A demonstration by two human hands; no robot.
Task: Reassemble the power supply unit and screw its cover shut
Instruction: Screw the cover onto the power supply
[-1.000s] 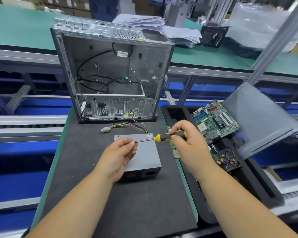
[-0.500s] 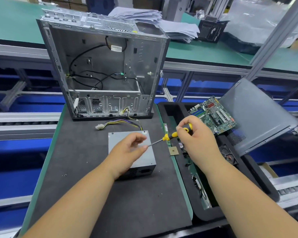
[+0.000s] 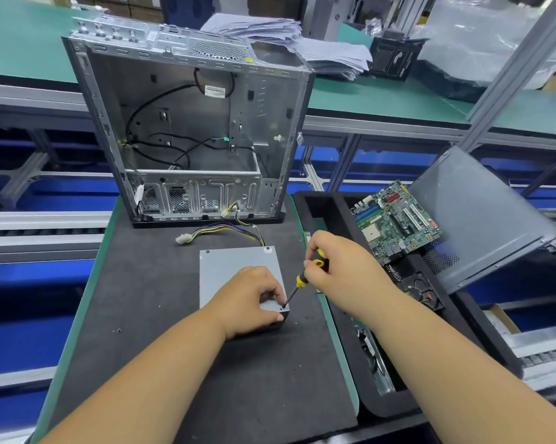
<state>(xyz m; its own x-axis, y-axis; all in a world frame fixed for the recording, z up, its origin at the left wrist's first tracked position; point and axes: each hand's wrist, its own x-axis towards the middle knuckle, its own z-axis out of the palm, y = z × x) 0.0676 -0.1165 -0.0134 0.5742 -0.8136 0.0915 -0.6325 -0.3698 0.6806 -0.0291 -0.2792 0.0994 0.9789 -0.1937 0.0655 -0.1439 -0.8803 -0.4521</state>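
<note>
Grey foam covers the table (image 3: 142,315), where the bare metal case (image 3: 187,133) stands upright at the back. Before it lies the supply (image 3: 228,270), flat, its coloured wires (image 3: 225,227) trailing toward the case. The left hand (image 3: 251,299) rests on the supply's near right corner, fingers curled over its edge. The right hand (image 3: 337,267) grips a yellow screwdriver (image 3: 302,278), tip on that corner. Right of the table, a black tray (image 3: 318,203) holds a motherboard (image 3: 395,219) and a leaning panel (image 3: 481,216).
</note>
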